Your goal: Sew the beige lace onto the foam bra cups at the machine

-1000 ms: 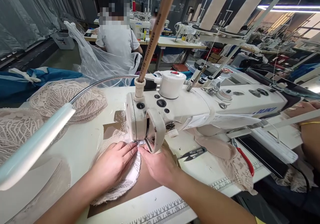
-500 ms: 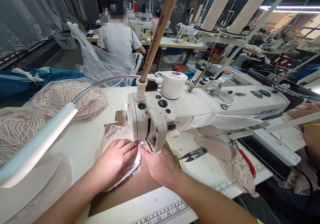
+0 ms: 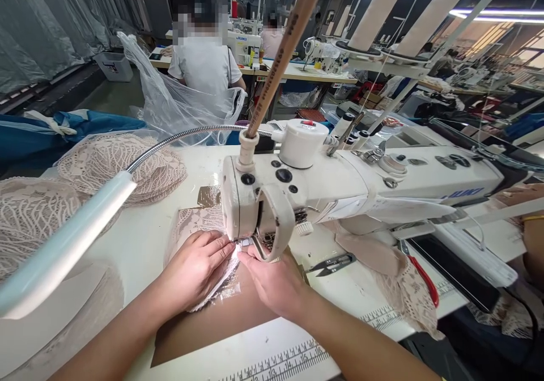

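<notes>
A beige lace piece [image 3: 198, 219] with a white edge lies beneath the head of a white sewing machine [image 3: 238, 199]. My left hand [image 3: 198, 267] rests over the lace from the left, its fingers together and fingertips gripping the fabric close to the presser foot [image 3: 244, 241]. From the other side, my right hand [image 3: 278, 284] has thumb and index finger closed on the white edge at the foot; the remaining fingers are partly hidden behind the machine's guard. Under the fabric is a shiny brown sheet [image 3: 212, 333] on the table.
Thread snips [image 3: 335, 264] lie right of my right hand, with a red-handled tool [image 3: 425, 279] and more lace [image 3: 412, 301] beyond. Stacked lace pieces [image 3: 123, 168] sit at left behind a lamp [image 3: 68, 245]. A person in a white shirt [image 3: 204, 66] sits ahead.
The lace has shifted forward under the machine, and less of its white edge shows between my hands. Both hands stay near the foot. The whole view has shifted slightly.
</notes>
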The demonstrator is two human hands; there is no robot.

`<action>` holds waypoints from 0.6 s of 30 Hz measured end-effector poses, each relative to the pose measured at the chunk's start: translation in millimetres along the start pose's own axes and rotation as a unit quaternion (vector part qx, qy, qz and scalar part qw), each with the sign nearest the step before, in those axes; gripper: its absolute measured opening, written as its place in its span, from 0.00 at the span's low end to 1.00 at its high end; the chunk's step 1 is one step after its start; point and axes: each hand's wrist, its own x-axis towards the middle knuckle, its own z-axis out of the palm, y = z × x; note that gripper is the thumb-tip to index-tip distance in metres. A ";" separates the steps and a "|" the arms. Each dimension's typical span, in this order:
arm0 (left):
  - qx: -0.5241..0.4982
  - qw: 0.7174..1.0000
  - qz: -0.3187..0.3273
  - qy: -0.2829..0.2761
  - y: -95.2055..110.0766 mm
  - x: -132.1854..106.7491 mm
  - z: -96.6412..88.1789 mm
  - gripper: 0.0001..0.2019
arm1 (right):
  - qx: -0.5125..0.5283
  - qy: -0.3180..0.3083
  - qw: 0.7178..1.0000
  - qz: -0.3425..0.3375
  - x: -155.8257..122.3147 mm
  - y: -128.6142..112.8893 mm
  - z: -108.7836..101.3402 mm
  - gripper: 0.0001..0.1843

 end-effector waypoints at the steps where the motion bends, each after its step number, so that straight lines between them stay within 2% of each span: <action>1: 0.003 1.000 -0.003 0.001 -0.6 -0.4 1.1 0.10 | -0.001 0.000 1.000 0.001 0.1 -0.2 0.3 0.18; 5: 0.020 1.000 -0.023 0.007 -2.4 -1.9 4.8 0.10 | 0.003 0.013 1.000 0.002 -0.1 0.8 5.3 0.20; 9: 0.028 0.999 -0.036 -0.005 1.2 -3.6 1.0 0.11 | 0.014 0.031 0.999 0.016 -1.2 3.1 12.5 0.20; 14: 0.002 1.000 -0.006 -0.019 10.0 -6.5 -6.7 0.10 | 0.025 0.053 0.997 0.056 -1.1 3.6 14.5 0.18; 18: -0.009 0.999 0.026 -0.022 8.8 -9.0 -4.3 0.11 | 0.029 0.017 0.999 0.019 -0.5 0.3 6.7 0.17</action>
